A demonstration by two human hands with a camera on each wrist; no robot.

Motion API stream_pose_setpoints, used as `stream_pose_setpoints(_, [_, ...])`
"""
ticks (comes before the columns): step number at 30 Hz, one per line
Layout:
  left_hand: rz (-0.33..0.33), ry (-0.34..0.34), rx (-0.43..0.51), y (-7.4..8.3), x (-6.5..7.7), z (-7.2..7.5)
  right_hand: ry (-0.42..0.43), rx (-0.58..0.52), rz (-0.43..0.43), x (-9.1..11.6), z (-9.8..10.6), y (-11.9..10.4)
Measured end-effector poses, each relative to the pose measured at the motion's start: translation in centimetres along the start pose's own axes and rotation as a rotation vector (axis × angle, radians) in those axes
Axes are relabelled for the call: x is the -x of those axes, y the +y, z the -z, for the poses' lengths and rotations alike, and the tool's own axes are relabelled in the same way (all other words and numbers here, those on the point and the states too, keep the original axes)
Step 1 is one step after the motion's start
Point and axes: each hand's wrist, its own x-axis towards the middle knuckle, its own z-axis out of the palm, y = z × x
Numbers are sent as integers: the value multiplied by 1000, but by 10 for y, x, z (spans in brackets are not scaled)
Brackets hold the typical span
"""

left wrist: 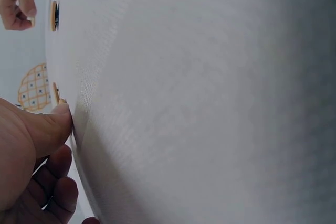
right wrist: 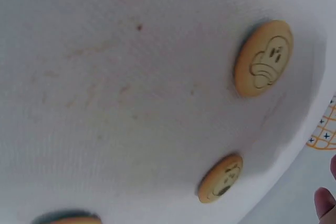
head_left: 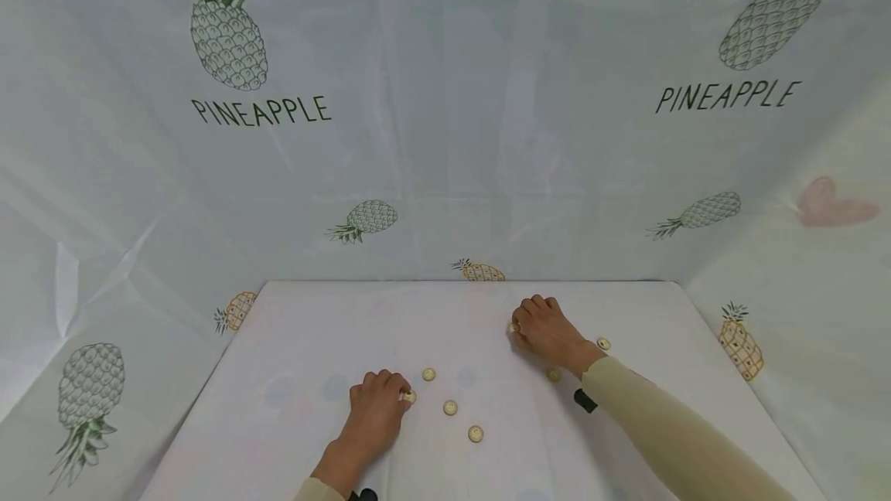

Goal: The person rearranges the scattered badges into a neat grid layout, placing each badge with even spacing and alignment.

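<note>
Small round pale-tan discs lie on a white-covered table. In the head view my left hand (head_left: 376,412) pinches one disc (head_left: 409,397) near the table's middle. Its thumb tip presses against a disc edge (left wrist: 62,101) in the left wrist view. Farther back and right, my right hand (head_left: 546,331) pinches another disc (head_left: 513,327). Between the hands lie three discs (head_left: 450,407). Under the right forearm sits another disc (head_left: 554,375), and one more (head_left: 603,343) lies right of the wrist. The right wrist view shows a disc with a cartoon glove (right wrist: 265,59) and one with a cartoon face (right wrist: 221,178).
White cloth with printed pineapples (head_left: 230,45) hangs around the back and sides of the table (head_left: 313,315). A dark wrist-camera piece (head_left: 585,400) hangs beneath the right forearm. Fingertips (right wrist: 324,202) show at the right wrist view's edge.
</note>
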Motion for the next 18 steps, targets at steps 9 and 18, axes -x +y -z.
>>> stream_pose_setpoints(9, [12, -5, -3, -2, -2, -3, -78, -57, -23, -3, -12, 3])
stream_pose_setpoints(18, [8, 4, 1, -4, -3, -7, -92, -50, -69, -3, -18, 3])
